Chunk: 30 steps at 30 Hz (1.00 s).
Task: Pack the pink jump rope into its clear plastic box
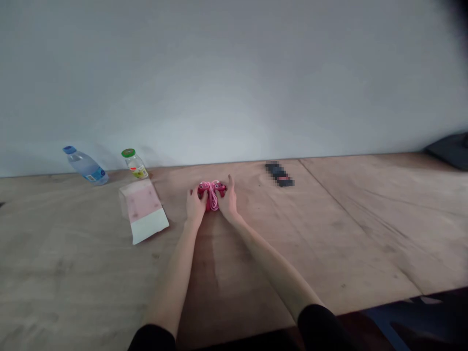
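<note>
A pink jump rope (213,201), its cord looped in a bundle between two red-pink handles, lies on the wooden table between my hands. My left hand (196,205) is closed around its left side, thumb pressed on the handle. On the right side, my right hand (228,201) grips the other handle with the thumb, while one finger points up and away. The undersides of both handles are hidden by my fingers.
Left of my hands lies a flat pink-and-white packet (149,225). Behind it are a green-lidded jar (136,165) and a tilted-looking plastic bottle (86,165). A pixelated dark object (280,174) lies right, near the wall (234,87). A dark item (451,150) sits far right on the table (310,243).
</note>
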Available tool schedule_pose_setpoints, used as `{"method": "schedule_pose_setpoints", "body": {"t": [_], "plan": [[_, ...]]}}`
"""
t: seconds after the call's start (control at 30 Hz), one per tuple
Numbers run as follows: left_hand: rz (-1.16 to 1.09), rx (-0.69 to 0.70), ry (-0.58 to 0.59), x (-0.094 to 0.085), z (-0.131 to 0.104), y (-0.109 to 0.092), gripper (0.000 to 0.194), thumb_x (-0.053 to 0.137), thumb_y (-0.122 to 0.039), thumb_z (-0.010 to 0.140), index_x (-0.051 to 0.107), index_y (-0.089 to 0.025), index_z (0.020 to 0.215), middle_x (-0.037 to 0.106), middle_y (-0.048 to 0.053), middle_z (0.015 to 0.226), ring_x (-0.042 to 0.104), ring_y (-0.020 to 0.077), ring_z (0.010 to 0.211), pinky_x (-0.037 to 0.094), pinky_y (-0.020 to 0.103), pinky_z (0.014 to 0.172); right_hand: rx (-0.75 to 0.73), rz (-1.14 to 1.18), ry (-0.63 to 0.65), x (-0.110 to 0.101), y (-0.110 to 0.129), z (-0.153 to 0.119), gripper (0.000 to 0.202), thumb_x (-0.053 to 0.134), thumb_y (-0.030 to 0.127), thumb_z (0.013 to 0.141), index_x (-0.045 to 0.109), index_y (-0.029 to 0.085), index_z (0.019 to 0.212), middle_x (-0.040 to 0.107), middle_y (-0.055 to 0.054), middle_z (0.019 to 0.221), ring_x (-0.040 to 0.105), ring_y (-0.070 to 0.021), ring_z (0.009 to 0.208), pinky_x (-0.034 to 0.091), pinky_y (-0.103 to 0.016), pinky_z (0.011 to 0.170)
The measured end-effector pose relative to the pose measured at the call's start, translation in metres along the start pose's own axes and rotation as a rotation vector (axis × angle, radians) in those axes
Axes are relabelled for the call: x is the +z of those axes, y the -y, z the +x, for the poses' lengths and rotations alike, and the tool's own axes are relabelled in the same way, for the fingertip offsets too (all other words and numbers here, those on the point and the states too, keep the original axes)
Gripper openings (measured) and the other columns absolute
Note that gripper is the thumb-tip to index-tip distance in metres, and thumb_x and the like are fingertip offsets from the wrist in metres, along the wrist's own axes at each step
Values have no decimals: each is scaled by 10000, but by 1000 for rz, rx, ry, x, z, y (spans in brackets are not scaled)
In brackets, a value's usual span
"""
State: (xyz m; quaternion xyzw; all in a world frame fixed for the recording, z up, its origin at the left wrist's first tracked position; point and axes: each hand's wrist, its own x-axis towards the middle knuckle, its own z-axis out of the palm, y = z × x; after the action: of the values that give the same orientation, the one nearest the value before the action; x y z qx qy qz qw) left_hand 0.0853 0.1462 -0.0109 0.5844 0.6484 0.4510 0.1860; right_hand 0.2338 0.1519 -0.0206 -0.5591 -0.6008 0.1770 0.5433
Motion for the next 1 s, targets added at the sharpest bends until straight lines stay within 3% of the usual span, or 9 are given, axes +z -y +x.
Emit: {"method": "schedule_pose_setpoints", "body": {"t": [0.1, 0.2, 0.3, 0.37, 0.47, 0.6, 0.77, 0.9, 1.0], "plan": [[-23, -3, 0, 0, 6, -1, 403, 672, -352, 1005, 698, -178, 1367, 720, 167, 1230, 712, 311, 1201, 553, 449, 1111, 57, 25, -28, 8, -3, 3, 986, 608, 272, 953, 49, 201, 1763, 745, -138, 1386, 748, -270, 1175, 589, -470, 1085], [-32, -19, -9, -4, 2, -1, 439, 673, -386, 1006, 665, -149, 1376, 712, 192, 1284, 696, 320, 1261, 539, 462, 1139, 101, 67, -57, 11, -4, 0, 1074, 624, 285, 923, -42, 220, 1763, 568, -196, 1631, 737, -285, 1244, 599, -487, 1084], [-29, -56, -22, -8, -11, 1, 580, 686, -424, 999, 569, -112, 1474, 634, 254, 1404, 654, 360, 1351, 524, 507, 1160, 111, 116, -29, 4, -4, -11, 1071, 635, 304, 927, -28, 218, 1764, 358, -233, 1763, 668, -312, 1390, 572, -515, 1136], [-30, -47, -2, -12, -25, 2, 631, 697, -409, 991, 510, -120, 1521, 567, 273, 1479, 616, 371, 1412, 510, 527, 1182, 92, 104, 17, -6, -3, -21, 992, 613, 325, 970, 33, 207, 1766, 333, -234, 1774, 581, -321, 1497, 516, -546, 1203], [-37, 114, 91, -21, -48, 3, 680, 679, -359, 1000, 414, -171, 1598, 448, 264, 1610, 508, 362, 1538, 480, 534, 1226, 2, 32, 111, -28, 4, -38, 845, 553, 347, 1042, 130, 208, 1761, 408, -209, 1740, 468, -311, 1590, 439, -591, 1270], [41, 348, 235, -44, -75, 1, 798, 610, -364, 1050, 203, -232, 1723, 339, 241, 1728, 380, 356, 1634, 413, 579, 1286, -239, -85, 286, -67, 20, -58, 694, 499, 329, 1099, 259, 243, 1744, 398, -168, 1756, 363, -296, 1651, 367, -587, 1329], [251, 464, 481, -76, -99, 1, 842, 556, -491, 1086, 122, -244, 1763, 304, 195, 1797, 299, 348, 1679, 352, 589, 1328, -401, -219, 563, -108, 32, -74, 824, 602, 406, 1085, 188, 237, 1777, 345, -160, 1786, 278, -340, 1682, 322, -626, 1350], [373, 567, 618, -87, -110, 5, 921, 549, -618, 1068, 96, -242, 1777, 241, 153, 1829, 213, 330, 1707, 248, 566, 1379, -450, -284, 748, -121, 32, -83, 946, 670, 461, 1057, 122, 205, 1784, 315, -172, 1793, 244, -347, 1690, 283, -621, 1365], [388, 600, 715, -91, -112, 6, 1081, 629, -700, 998, 23, -265, 1781, 212, 137, 1836, 231, 325, 1703, 243, 536, 1383, -441, -288, 854, -124, 32, -86, 1109, 788, 563, 964, 130, 203, 1780, 322, -178, 1788, 276, -357, 1679, 270, -606, 1371]]}}
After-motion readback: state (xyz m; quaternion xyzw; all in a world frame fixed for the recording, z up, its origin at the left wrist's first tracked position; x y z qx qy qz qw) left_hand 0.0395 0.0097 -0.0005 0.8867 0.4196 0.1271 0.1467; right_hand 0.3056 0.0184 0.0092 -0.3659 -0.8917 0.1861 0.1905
